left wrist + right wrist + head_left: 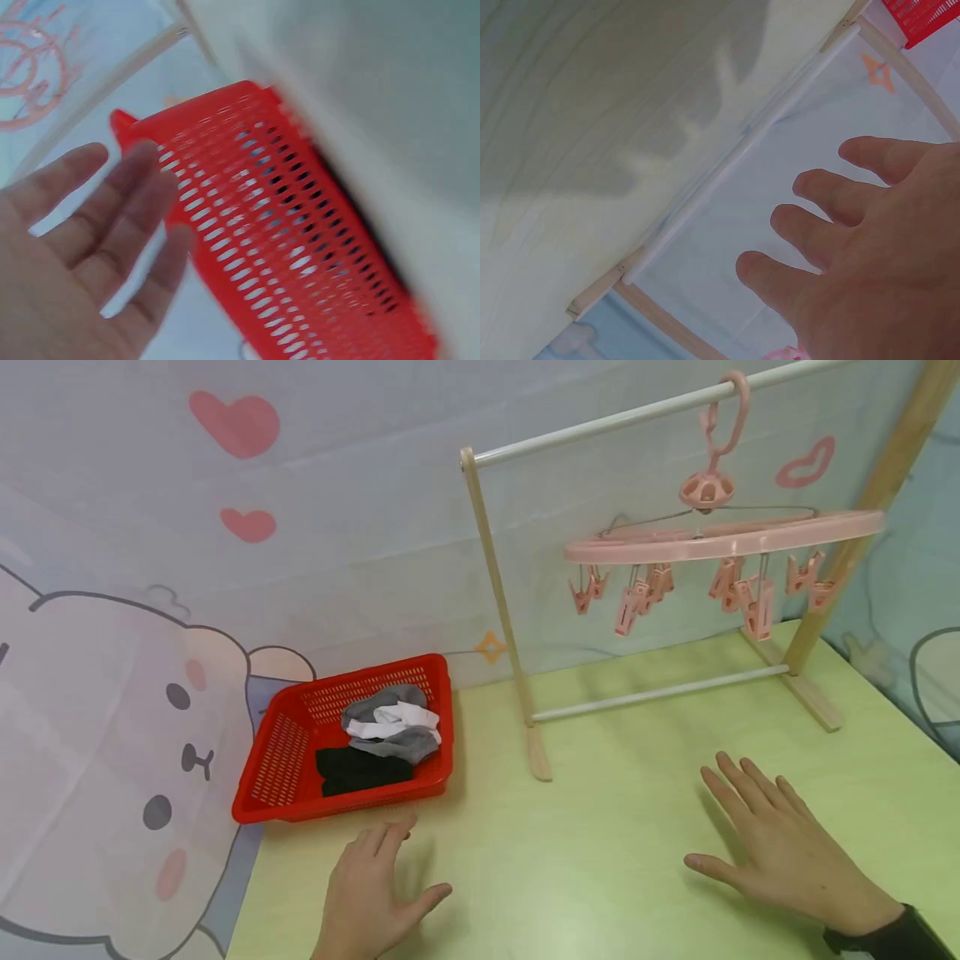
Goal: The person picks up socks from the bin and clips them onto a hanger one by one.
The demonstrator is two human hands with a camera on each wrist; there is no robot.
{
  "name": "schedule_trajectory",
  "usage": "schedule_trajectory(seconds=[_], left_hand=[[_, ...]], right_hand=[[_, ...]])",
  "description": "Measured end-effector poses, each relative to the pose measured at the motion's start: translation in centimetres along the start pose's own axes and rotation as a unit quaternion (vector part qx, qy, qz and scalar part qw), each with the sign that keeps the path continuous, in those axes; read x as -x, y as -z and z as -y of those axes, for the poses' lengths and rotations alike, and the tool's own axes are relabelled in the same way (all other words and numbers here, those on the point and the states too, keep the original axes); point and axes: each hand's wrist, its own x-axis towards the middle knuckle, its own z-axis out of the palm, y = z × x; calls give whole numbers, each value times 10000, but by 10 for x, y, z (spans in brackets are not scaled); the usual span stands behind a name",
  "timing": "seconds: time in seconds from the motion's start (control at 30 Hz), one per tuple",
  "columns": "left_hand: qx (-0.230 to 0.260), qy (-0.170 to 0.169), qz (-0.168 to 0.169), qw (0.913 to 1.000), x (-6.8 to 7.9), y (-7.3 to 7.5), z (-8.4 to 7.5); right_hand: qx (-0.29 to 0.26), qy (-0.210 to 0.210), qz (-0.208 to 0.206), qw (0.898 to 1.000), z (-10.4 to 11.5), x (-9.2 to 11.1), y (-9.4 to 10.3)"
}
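In the head view my left hand (367, 893) hovers just in front of a red plastic basket (281, 768), fingers extended and holding nothing. Inside the basket lie grey and white socks or cloths (401, 743) and a folded black piece of fabric (362, 771). My right hand (787, 852) is spread over the table's right side, apart from everything. Beyond it a pink oval clip hanger (720, 545) hangs by its hook from a rack's white top bar (622, 420). Several pink clothespins (756, 606) dangle below its ring. The left wrist view shows the basket's slotted side (247, 210) near my fingers.
The rack's wooden left leg (498, 602) stands right of the basket, and a white lower bar (660, 693) runs to the right foot (813, 697). A printed cloth backdrop (360, 527) rises behind the pale green table (585, 843).
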Motion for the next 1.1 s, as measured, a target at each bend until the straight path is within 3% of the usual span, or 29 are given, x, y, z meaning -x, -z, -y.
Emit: schedule_trajectory(seconds=[0.23, 0.5, 0.67, 1.1], left_hand=[[468, -382, -574, 9965, -35, 35, 5], [309, -815, -1012, 9910, -87, 63, 27], [390, -862, -911, 9913, -113, 60, 46], [334, -698, -147, 9969, -167, 39, 76]], right_hand=[[-52, 58, -35, 10000, 3, -1, 4], [-125, -15, -42, 9999, 2, -1, 3], [-147, 106, -115, 9998, 3, -2, 3], [-241, 189, -172, 9994, 1, -2, -1]])
